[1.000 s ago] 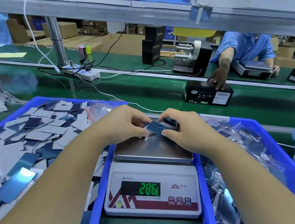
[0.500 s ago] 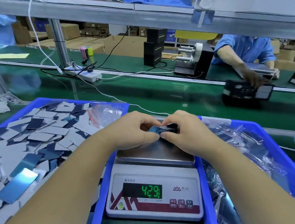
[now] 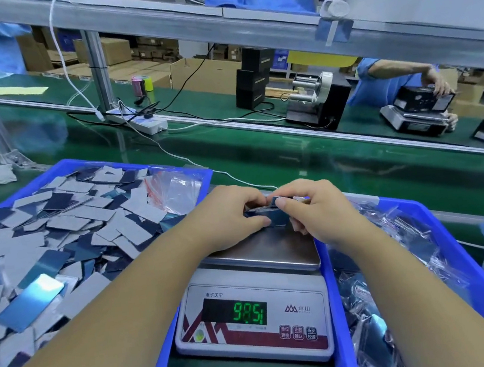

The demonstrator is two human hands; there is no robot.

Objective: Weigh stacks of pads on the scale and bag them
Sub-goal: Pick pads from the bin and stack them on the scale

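With my left hand [image 3: 226, 215] and right hand [image 3: 316, 211] I now pinch the stack of pads [image 3: 268, 215] together at the far edge of the scale [image 3: 263, 274], whose reading has risen to 98.5, so bagging seems near.

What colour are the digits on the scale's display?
Green, on a black display of the scale; the head view shows it.

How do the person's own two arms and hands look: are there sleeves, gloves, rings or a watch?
Both forearms are bare as far as the picture shows; no sleeve edge comes into view. The left hand and the right hand wear no gloves. No ring, watch or wristband shows on the visible fingers and wrists. The nails that show look short and unpainted.
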